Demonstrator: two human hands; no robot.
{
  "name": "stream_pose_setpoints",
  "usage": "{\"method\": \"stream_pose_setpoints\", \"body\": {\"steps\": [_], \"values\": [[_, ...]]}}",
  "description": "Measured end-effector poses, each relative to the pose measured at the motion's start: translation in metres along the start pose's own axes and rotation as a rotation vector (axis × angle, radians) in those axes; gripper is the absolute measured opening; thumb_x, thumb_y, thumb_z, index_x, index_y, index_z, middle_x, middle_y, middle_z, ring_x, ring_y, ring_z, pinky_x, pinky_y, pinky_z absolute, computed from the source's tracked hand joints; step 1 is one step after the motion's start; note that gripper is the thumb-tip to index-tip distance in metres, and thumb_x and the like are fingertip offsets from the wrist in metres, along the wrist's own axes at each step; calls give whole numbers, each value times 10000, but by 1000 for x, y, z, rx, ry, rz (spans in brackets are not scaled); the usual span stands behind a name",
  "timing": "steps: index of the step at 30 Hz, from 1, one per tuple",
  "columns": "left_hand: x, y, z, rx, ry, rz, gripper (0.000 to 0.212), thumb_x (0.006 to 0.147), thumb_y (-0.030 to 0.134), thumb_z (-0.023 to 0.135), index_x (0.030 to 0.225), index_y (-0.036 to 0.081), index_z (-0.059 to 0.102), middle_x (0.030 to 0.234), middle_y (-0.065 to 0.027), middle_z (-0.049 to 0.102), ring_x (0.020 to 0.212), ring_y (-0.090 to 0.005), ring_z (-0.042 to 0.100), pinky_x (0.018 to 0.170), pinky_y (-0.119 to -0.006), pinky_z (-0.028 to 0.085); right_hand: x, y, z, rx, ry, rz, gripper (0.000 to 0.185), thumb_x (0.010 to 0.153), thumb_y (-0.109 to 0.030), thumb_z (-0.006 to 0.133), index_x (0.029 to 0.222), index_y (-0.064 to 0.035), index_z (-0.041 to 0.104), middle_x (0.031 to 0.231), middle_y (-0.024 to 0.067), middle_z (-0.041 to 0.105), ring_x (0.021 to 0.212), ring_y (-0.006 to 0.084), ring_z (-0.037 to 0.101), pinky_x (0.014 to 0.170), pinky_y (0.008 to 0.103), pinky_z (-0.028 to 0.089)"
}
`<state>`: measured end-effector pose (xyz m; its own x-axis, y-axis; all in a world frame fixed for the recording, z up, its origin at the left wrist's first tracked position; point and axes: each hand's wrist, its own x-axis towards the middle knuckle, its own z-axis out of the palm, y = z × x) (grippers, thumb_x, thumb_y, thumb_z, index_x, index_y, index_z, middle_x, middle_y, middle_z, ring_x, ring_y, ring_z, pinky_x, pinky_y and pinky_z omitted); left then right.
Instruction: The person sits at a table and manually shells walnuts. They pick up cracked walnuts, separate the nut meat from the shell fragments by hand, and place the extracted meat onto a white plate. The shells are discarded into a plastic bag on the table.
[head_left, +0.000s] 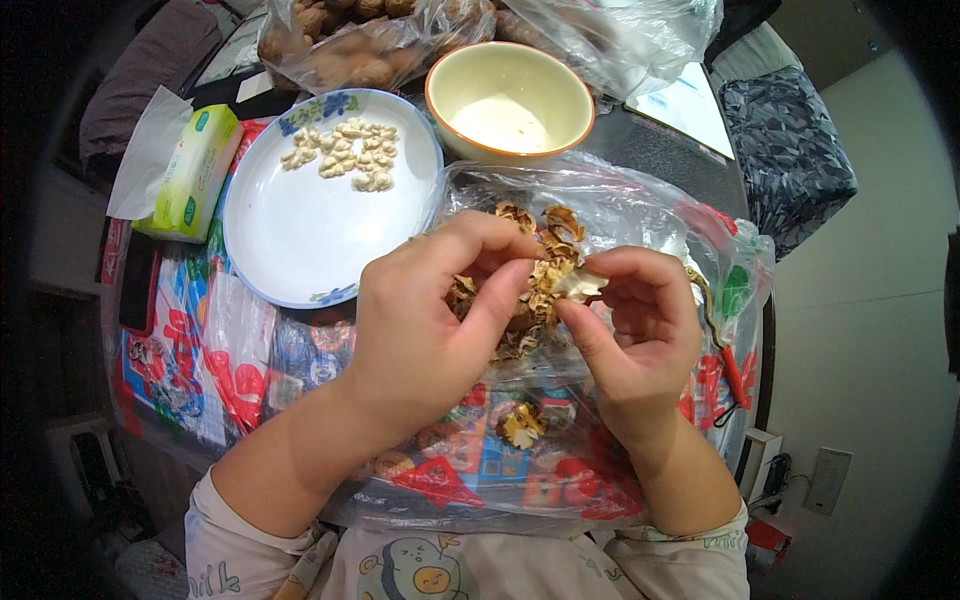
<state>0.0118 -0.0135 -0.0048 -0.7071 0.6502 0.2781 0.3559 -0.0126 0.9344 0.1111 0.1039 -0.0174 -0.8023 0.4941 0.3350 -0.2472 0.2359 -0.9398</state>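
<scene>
Between the thumb and forefinger of my right hand (637, 322) is a pale, peeled walnut kernel piece (581, 285). Close beside it, my left hand (442, 292) has thumb and forefinger nearly together; whether they pinch a bit of skin cannot be told. Beneath both hands lies a heap of walnut shells and skins (525, 330) on clear plastic. Nearer my body, an unpeeled-looking walnut piece (523, 426) rests on the plastic-covered table. Several pale kernels (373, 154) sit in the upper part of a white plate (281, 240) with a blue rim.
A cream bowl (510, 97) with an orange rim stands beyond the shells. Bags of whole walnuts (360, 60) lie at the far edge. A tissue pack (196, 176) is left of the plate. A red-handled tool (731, 375) lies at the right edge.
</scene>
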Motion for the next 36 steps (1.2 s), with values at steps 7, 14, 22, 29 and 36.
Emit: {"method": "stream_pose_setpoints", "body": {"steps": [7, 14, 22, 29, 36], "values": [[2, -6, -1, 149, 16, 167, 143, 728, -48, 547, 862, -3, 572, 780, -79, 581, 706, -131, 545, 647, -227, 428, -1, -2, 3, 81, 8, 76, 328, 702, 48, 630, 996, 28, 484, 956, 84, 519, 834, 121, 536, 735, 226, 446], [3, -8, -2, 156, 19, 252, 125, 676, -23, 625, 798, -5, 607, 800, -114, 594, 739, -196, 573, 678, -260, 443, 0, 2, 2, -52, -12, -42, 305, 699, 33, 635, 976, 13, 508, 934, 82, 535, 814, 120, 541, 714, 227, 447], [2, -7, -2, 155, 12, 162, 105, 666, -14, 643, 766, -9, 615, 751, -106, 603, 700, -180, 576, 653, -256, 446, 2, 3, 3, -215, -1, -153, 254, 674, 21, 653, 907, -8, 557, 842, 86, 580, 708, 137, 566, 638, 232, 457], [2, -7, -1, 138, 5, 149, 79, 670, -33, 627, 746, -16, 610, 743, -112, 604, 691, -176, 578, 641, -253, 446, 2, 4, 3, -257, 1, -184, 254, 668, 21, 658, 901, -8, 561, 842, 95, 589, 708, 151, 578, 630, 242, 465], [2, -6, -2, 128, -3, 140, 70, 677, -40, 618, 743, -21, 609, 734, -112, 596, 685, -175, 571, 633, -250, 440, 3, 5, 3, -243, 4, -179, 252, 666, 20, 660, 898, -8, 566, 843, 95, 593, 706, 153, 581, 631, 241, 466]]}}
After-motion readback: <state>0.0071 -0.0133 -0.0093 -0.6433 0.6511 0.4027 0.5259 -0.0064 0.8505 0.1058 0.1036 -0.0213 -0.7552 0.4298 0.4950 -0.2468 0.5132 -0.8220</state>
